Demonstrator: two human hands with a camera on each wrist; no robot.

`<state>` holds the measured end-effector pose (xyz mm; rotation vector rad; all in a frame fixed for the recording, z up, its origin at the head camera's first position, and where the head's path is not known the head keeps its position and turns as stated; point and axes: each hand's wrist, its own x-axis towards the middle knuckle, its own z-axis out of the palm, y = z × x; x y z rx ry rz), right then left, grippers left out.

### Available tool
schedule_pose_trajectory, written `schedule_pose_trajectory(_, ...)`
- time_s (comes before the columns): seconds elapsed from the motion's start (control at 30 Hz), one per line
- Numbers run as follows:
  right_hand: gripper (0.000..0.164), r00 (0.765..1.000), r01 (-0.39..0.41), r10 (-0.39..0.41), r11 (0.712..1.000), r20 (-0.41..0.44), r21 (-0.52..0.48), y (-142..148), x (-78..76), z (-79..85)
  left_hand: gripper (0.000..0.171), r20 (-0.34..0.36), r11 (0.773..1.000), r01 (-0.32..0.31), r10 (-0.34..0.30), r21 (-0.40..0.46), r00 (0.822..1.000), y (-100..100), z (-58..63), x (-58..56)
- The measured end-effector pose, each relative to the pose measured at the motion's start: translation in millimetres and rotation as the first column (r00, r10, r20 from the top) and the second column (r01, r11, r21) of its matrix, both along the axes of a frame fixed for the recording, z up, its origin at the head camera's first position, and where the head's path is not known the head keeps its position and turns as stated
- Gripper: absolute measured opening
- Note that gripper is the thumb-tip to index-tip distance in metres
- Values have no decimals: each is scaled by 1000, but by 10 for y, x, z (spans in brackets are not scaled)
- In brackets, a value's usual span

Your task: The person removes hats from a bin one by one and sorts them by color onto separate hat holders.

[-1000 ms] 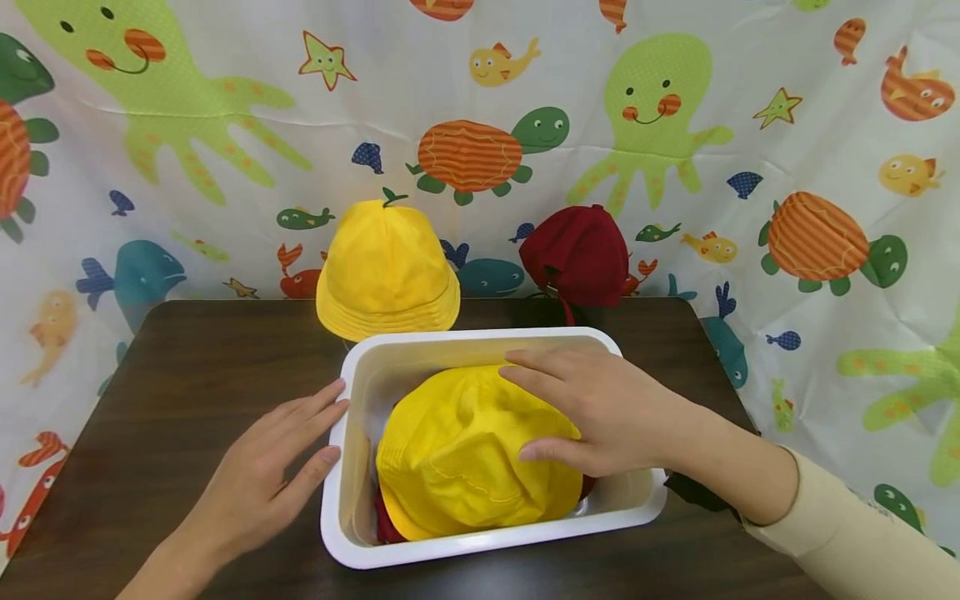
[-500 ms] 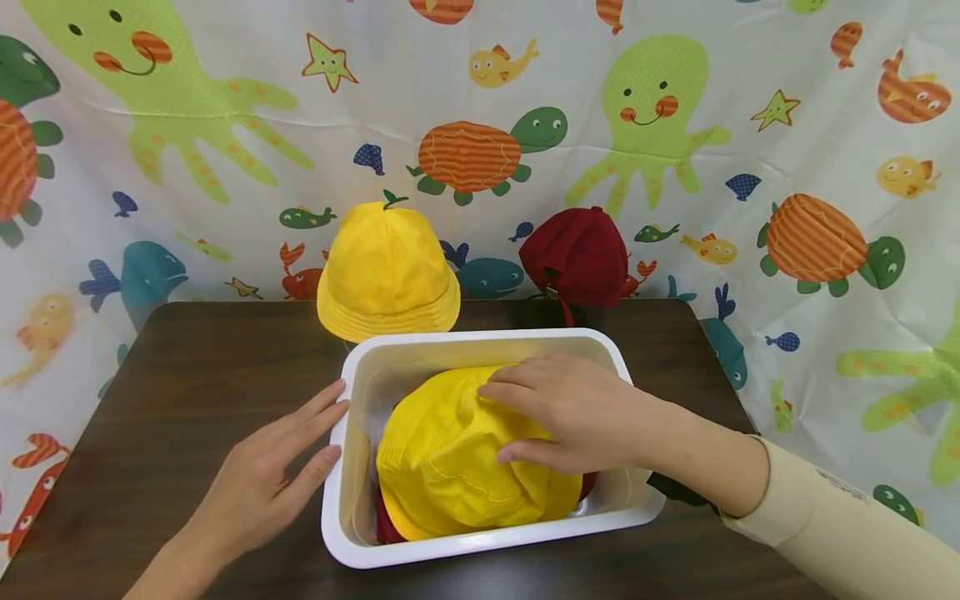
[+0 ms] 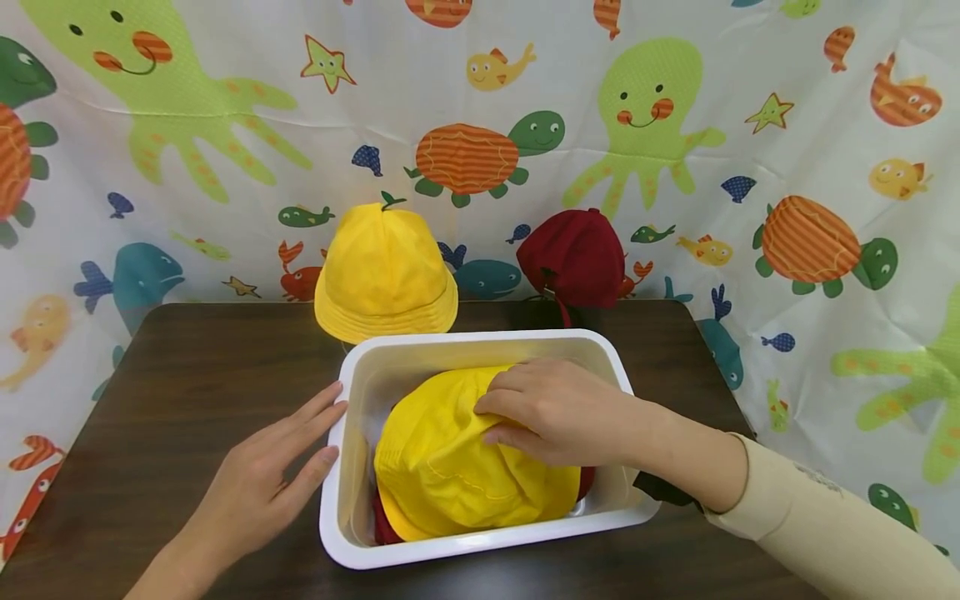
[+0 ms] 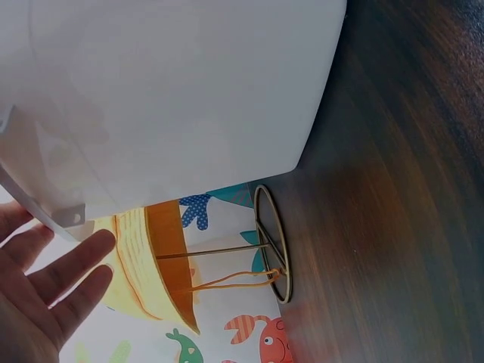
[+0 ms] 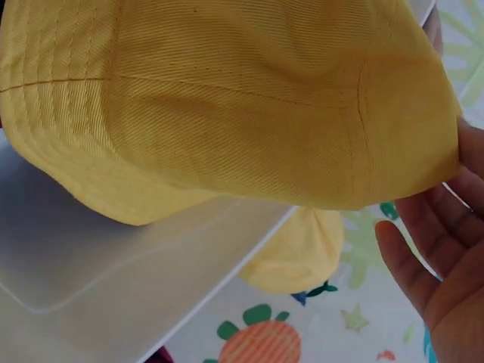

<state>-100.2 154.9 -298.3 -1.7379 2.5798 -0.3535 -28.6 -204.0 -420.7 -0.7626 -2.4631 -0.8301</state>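
A crumpled yellow bucket hat [image 3: 457, 475] lies in a white plastic tub [image 3: 487, 542], with dark red cloth [image 3: 385, 523] peeking out beneath it. My right hand [image 3: 558, 412] is over the tub, thumb and fingertips pinching the top of the hat's crown. The right wrist view gives a close look at the hat [image 5: 227, 128], its crown at the fingertips. Against the tub's left rim rest the straight fingers of my left hand [image 3: 255, 479]. The left wrist view has those fingers [image 4: 76, 265] by the rim and the tub's outer wall [image 4: 174, 98].
Behind the tub, a second yellow hat [image 3: 386, 267] with a green sprout on top sits on a wire stand [image 4: 276, 246]. A dark red cap [image 3: 573, 258] stands to its right. The dark wooden table [image 3: 202, 367] backs onto a sea-animal curtain [image 3: 465, 50].
My right hand has shifted left and its fingers have drawn together, from hovering over the hat to pinching its crown. The left hand stays at the rim.
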Motion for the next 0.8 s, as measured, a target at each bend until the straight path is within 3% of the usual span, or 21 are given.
schedule_pose_trajectory(0.43, 20, 989, 46, -29, 992, 144, -119, -6, -10, -47, 66, 18, 1000, -19, 19, -15, 1000, -1, 17, 14)
schedule_pose_trajectory(0.63, 15, 951, 75, -12, 978, 308, -194, 7, -55, -68, 67, 20, 999, -29, 30, -23, 999, 7, 29, 18)
schedule_pose_trajectory(0.8, 11, 924, 90, 14, 963, 382, -254, 11, -126, -106, 69, 22, 999, -40, 41, -28, 999, 10, 26, 25)
